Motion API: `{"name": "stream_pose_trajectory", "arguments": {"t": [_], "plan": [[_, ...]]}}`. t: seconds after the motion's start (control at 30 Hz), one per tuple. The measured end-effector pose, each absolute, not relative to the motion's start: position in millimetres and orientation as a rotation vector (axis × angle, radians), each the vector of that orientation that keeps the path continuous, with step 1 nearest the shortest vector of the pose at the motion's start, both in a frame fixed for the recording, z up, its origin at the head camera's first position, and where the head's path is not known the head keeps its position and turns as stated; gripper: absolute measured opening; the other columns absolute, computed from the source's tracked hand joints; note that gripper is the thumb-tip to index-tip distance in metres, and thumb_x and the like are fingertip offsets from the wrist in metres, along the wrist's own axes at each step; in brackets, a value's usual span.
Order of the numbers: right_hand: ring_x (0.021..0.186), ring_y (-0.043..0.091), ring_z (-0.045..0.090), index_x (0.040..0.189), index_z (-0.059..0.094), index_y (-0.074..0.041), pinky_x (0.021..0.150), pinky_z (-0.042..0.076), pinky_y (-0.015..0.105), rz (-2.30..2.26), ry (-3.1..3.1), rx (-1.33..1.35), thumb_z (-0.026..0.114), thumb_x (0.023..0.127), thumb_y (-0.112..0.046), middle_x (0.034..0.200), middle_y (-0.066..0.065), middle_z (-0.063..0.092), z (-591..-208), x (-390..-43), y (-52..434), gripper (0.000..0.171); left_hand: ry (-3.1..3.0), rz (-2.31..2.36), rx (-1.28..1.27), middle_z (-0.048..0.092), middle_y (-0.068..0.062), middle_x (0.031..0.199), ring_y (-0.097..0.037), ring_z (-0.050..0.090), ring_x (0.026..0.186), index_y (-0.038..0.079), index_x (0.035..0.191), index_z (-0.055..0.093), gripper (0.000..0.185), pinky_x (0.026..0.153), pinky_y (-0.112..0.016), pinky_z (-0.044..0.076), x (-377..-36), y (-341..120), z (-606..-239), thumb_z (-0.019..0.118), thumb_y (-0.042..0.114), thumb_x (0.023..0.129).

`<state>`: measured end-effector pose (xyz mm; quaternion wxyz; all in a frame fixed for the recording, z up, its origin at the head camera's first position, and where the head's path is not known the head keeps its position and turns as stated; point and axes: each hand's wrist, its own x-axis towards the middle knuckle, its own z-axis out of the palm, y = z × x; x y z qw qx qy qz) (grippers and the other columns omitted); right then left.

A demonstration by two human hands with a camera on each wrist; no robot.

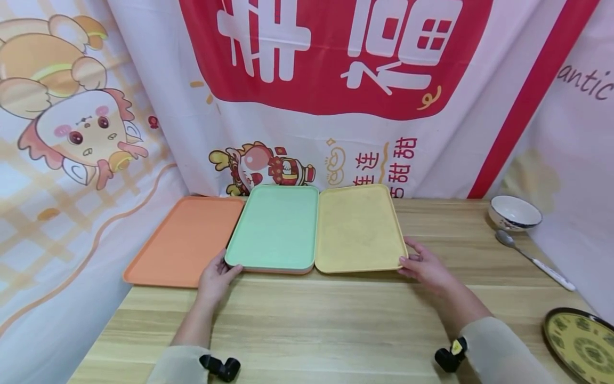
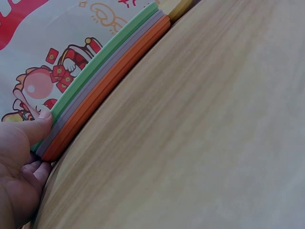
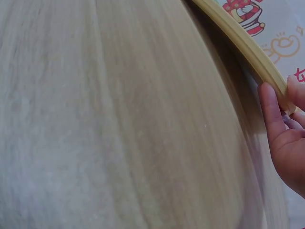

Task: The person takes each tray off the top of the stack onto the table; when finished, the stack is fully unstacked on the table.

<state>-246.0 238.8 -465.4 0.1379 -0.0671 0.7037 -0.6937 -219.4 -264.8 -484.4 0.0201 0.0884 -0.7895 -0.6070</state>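
Trays lie in a row along the far edge of the wooden tabletop (image 1: 336, 320), against a printed cloth backdrop (image 1: 336, 80). Leftmost is an orange tray (image 1: 184, 242), flat on the wood near the far left corner. Beside it sits a green tray (image 1: 275, 226), whose left edge overlaps the orange one; the left wrist view shows this green tray topping a stack, with a grey layer and an orange layer beneath it. Just beside the green tray, edge to edge, lies a yellow tray (image 1: 357, 229), roughly at the middle of the far edge.

The left hand (image 1: 218, 277) grips the near left corner of the green tray: the thumb lies on the top rim and the fingers curl under the stack, a narrow pinch across its thickness. The right hand (image 1: 424, 266) holds the near right corner of the yellow tray, thumb on the rim and fingers tucked against and below its edge, again a narrow grip.

Toward the right edge of the tabletop stands a white bowl (image 1: 515, 212) with a dark patterned rim, and just nearer lies a metal spoon (image 1: 532, 258) with a white handle. At the near right corner a dark-rimmed patterned plate (image 1: 580, 341) is partly cut off by the frame.
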Motion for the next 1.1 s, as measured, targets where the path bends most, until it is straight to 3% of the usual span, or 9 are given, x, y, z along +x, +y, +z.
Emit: {"name": "stream_pose_trajectory", "arguments": {"t": [0.17,0.3,0.4,0.5,0.6,0.73,0.9,1.1], "plan": [[0.095,-0.001,0.063,0.153,0.016,0.007,0.085,0.058,0.017,-1.871,2.219,-0.149,0.056,0.098,-0.005,0.132,0.037,0.052,-472.1,-247.8,240.8,0.069,-2.439,-1.885,0.267,0.015,-0.026,0.161,-0.038,0.018,0.15,-0.004,0.154,0.012,0.081,0.125,-0.042,0.023,-218.5,-263.9,-484.3,0.065,0.012,0.094],[0.1,-0.004,0.059,0.149,0.026,0.01,0.082,0.053,0.009,-1.712,2.397,-0.141,0.062,0.096,-0.01,0.142,0.037,0.044,-476.9,-247.0,240.7,0.067,-2.453,-1.882,0.276,0.015,-0.025,0.161,-0.036,0.018,0.15,-0.002,0.155,0.011,0.082,0.125,-0.041,0.023,-217.0,-264.7,-484.2,0.065,0.014,0.095],[0.11,0.011,0.06,0.147,0.032,0.01,0.081,0.052,0.008,-1.636,2.485,-0.13,0.064,0.095,-0.01,0.14,0.034,0.048,-478.8,-246.1,240.0,0.064,-2.47,-1.872,0.273,0.015,-0.026,0.161,-0.038,0.018,0.15,-0.002,0.155,0.011,0.083,0.125,-0.042,0.024,-216.4,-264.9,-484.4,0.065,0.015,0.095],[0.119,0.032,0.058,0.146,0.034,0.01,0.085,0.055,0.016,-1.555,2.588,-0.148,0.065,0.094,-0.013,0.137,0.034,0.051,-476.5,-245.7,238.2,0.065,-2.474,-1.866,0.27,0.015,-0.026,0.161,-0.038,0.018,0.15,-0.002,0.155,0.011,0.083,0.125,-0.043,0.024,-216.3,-264.5,-484.1,0.065,0.016,0.095],[0.123,0.046,0.054,0.146,0.035,0.008,0.096,0.057,0.036,-1.439,2.731,-0.175,0.066,0.094,-0.016,0.136,0.036,0.05,-469.1,-245.4,232.1,0.066,-2.473,-1.868,0.272,0.015,-0.025,0.161,-0.037,0.018,0.15,-0.001,0.155,0.011,0.083,0.125,-0.042,0.024,-216.5,-264.4,-483.4,0.065,0.017,0.095],[0.13,0.053,0.044,0.148,0.034,0.006,0.11,0.042,0.06,-1.343,2.845,-0.289,0.065,0.094,-0.02,0.143,0.037,0.041,-459.5,-244.4,212.2,0.067,-2.47,-1.868,0.266,0.015,-0.025,0.161,-0.037,0.018,0.15,-0.003,0.155,0.011,0.082,0.125,-0.042,0.023,-216.3,-265.3,-483.0,0.064,0.016,0.095],[0.139,0.05,0.033,0.149,0.035,0.002,0.118,0.028,0.062,-1.369,2.793,-0.384,0.065,0.094,-0.023,0.151,0.03,0.036,-457.8,-241.5,175.0,0.067,-2.463,-1.869,0.266,0.016,-0.026,0.161,-0.038,0.019,0.15,-0.004,0.154,0.013,0.081,0.125,-0.042,0.024,-216.7,-265.0,-482.8,0.064,0.014,0.095],[0.143,0.039,0.034,0.151,0.036,-0.004,0.122,0.026,0.055,-1.373,2.713,-0.405,0.069,0.092,-0.026,0.153,0.021,0.039,-460.0,-238.0,129.0,0.071,-2.482,-1.857,0.269,0.015,-0.026,0.161,-0.038,0.018,0.15,-0.002,0.155,0.011,0.08,0.125,-0.043,0.025,-215.9,-264.9,-482.2,0.063,0.016,0.097]]}}
